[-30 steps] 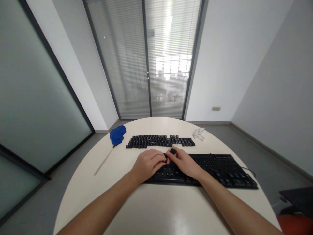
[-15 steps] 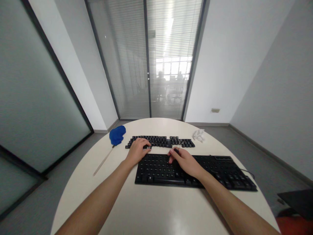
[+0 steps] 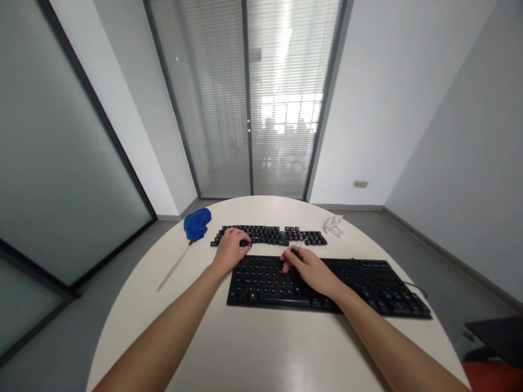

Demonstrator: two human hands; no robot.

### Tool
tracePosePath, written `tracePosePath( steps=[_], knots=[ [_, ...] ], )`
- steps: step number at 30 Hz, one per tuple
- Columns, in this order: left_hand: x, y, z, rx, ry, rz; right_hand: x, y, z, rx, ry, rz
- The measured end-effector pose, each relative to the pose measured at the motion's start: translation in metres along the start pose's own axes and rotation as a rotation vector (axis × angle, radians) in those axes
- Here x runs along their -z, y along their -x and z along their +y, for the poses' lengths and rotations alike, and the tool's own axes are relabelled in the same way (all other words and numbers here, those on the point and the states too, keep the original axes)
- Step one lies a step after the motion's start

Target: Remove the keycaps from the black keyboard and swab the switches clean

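Observation:
My left hand (image 3: 231, 247) rests at the left end of a row of loose black keycaps (image 3: 267, 233). Its thumb and index finger close in on either side of a dark keycap (image 3: 245, 243). My right hand (image 3: 306, 267) is closed over the middle of a black keyboard (image 3: 263, 277). Between its fingers is a small dark tool (image 3: 295, 251) with thin wires sticking out towards the keycaps; the palm hides part of it. Many key positions on the keyboard's left and middle have bare stems, while some caps sit along the bottom and right.
A blue cloth-like piece (image 3: 196, 224) lies at the table's left, touching a thin wooden stick (image 3: 175, 267). Crumpled white tissue (image 3: 334, 225) lies at the right. The keyboard's cable (image 3: 417, 286) runs off the right edge of the round white table (image 3: 261, 348).
The view has shifted very slightly. My left thumb and index finger have drawn a little closer at the keycaps. My right hand keeps its place over the keyboard.

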State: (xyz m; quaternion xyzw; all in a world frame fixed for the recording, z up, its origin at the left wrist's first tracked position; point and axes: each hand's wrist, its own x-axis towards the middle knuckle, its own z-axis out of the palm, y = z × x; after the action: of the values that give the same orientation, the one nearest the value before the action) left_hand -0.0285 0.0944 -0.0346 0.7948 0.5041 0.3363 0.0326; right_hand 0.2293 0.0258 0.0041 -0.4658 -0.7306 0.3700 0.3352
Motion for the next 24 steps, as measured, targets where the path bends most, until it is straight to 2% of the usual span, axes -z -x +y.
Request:
tracePosePath(
  steps=[11, 24],
  knots=[
    [-0.0016, 0.0001, 0.0022, 0.053, -0.028, -0.012, 0.0000, 0.0009, -0.0001, -0.004, -0.005, -0.008],
    [0.0004, 0.0021, 0.0030, 0.042, -0.022, 0.004, 0.0065, 0.0024, -0.0040, 0.011, -0.006, -0.054]
  ],
)
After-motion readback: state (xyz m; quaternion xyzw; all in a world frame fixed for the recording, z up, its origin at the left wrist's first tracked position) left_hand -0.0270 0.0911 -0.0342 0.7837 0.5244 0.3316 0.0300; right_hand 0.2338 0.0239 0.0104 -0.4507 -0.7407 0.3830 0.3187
